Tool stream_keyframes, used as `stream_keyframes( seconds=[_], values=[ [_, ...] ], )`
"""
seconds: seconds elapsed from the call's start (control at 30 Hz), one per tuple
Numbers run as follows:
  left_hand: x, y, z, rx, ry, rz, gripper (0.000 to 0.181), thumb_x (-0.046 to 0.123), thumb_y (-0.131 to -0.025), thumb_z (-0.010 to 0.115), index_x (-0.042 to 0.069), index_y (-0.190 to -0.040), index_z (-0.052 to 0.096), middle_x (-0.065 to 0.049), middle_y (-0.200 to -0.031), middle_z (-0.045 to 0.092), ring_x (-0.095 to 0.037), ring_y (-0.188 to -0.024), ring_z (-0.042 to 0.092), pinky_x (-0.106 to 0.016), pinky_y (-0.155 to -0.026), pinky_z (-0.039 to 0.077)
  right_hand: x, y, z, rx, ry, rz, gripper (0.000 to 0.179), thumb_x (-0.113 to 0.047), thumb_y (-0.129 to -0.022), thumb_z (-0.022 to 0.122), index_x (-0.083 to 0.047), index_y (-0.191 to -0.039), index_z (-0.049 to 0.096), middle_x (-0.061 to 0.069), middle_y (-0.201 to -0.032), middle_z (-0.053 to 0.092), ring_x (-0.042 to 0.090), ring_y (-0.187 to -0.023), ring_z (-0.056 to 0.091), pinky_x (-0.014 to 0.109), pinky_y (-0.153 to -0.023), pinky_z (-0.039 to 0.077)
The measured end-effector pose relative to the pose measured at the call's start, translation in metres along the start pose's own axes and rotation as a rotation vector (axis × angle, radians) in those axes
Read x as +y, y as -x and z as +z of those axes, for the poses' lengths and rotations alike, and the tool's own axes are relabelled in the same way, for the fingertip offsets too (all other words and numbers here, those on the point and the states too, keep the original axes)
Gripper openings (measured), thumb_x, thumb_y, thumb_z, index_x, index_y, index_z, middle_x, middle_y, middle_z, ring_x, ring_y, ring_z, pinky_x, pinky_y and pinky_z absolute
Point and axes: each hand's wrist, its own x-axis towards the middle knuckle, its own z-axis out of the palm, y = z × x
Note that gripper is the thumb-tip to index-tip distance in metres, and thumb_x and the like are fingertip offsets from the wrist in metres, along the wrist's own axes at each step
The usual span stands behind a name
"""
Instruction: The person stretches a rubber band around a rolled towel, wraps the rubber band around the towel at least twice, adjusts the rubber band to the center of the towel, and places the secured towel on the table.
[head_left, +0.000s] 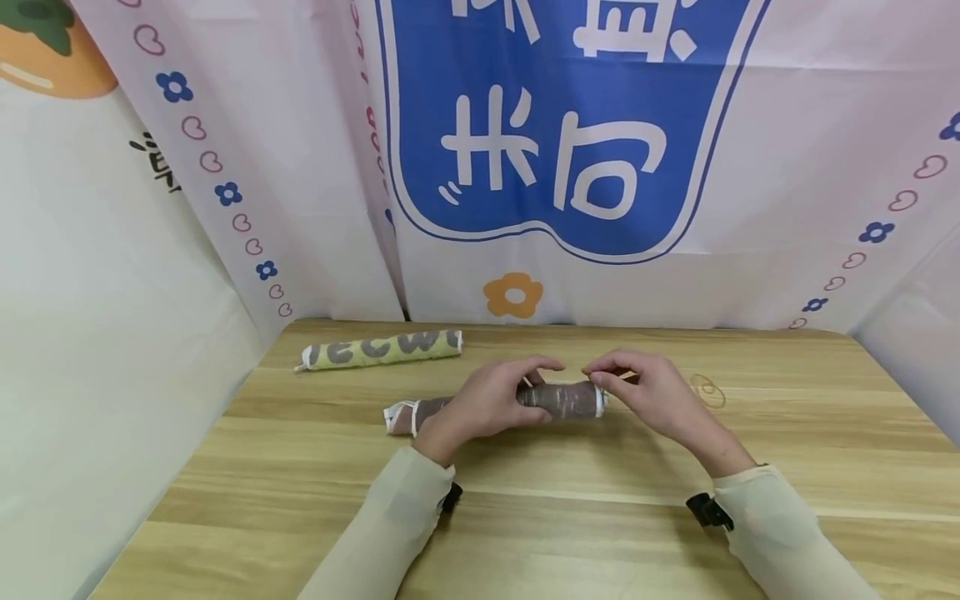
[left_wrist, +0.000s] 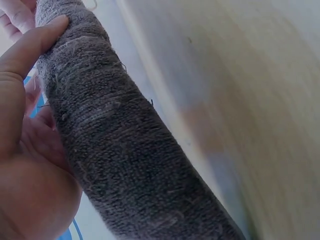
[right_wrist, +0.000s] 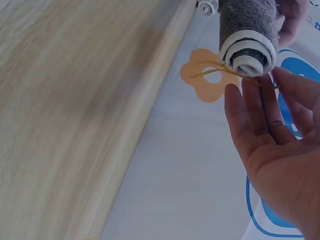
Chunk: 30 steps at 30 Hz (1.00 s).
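A dark grey towel (head_left: 566, 402) with white edges is rolled into a tube, lying left to right near the middle of the table. My left hand (head_left: 487, 400) grips the roll around its middle, thumb on the near side. In the left wrist view the thumb presses on the towel's looped pile. At the roll's right end, my right hand (head_left: 648, 392) pinches a thin yellowish rubber band (right_wrist: 215, 70) between thumb and fingertip. The band crosses right by the spiral end of the roll in the right wrist view, its other fingers spread loosely below.
A second rolled towel (head_left: 382, 350), yellow-green with grey letters, lies behind and to the left. Loose rubber bands (head_left: 707, 390) are on the wooden table (head_left: 540, 533), right of the right hand. A printed white cloth (head_left: 330, 167) hangs behind the table's far edge.
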Motion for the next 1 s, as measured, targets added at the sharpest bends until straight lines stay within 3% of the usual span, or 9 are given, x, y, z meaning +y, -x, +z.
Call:
stream_keyframes(
  seconds=[0.23,0.7,0.83,1.0],
  values=[
    [-0.0023,-0.0003,0.001,-0.002,0.019,0.029,0.073,0.019,-0.087,0.09,0.028,-0.152,0.058,0.005,-0.109,0.074,-0.011,-0.096,0.066,-0.035,-0.086,0.053,0.0021,-0.0008,0.0019,-0.013,-0.011,-0.054,0.015,-0.008,-0.103,0.07,-0.013,-0.113,0.08,-0.001,-0.11,0.077,0.021,-0.103,0.071,0.044,-0.086,0.06],
    [-0.006,-0.0015,0.002,0.017,0.06,0.083,0.064,0.015,-0.091,0.087,0.027,-0.149,0.062,0.004,-0.113,0.072,-0.011,-0.096,0.064,-0.034,-0.083,0.053,0.0061,-0.0019,0.0028,0.019,-0.07,-0.259,0.031,0.013,-0.091,0.075,-0.014,-0.104,0.083,-0.006,-0.103,0.075,0.016,-0.098,0.07,0.025,-0.085,0.057],
    [-0.0049,0.0,0.0012,0.004,0.083,0.116,0.061,0.012,-0.094,0.082,0.028,-0.149,0.063,0.002,-0.125,0.071,-0.011,-0.106,0.064,-0.035,-0.09,0.052,0.0077,-0.0022,0.0029,0.019,-0.087,-0.289,0.032,0.014,-0.091,0.074,-0.014,-0.103,0.084,-0.006,-0.103,0.076,0.015,-0.098,0.07,0.021,-0.086,0.055],
    [-0.0038,0.0017,0.0014,-0.027,0.093,0.11,0.057,0.011,-0.098,0.077,0.031,-0.15,0.062,0.001,-0.135,0.067,-0.012,-0.112,0.062,-0.037,-0.095,0.051,0.0077,-0.0023,0.0032,0.017,-0.104,-0.296,0.031,0.014,-0.092,0.073,-0.014,-0.103,0.084,-0.005,-0.103,0.077,0.016,-0.098,0.071,0.02,-0.085,0.055]
  ],
)
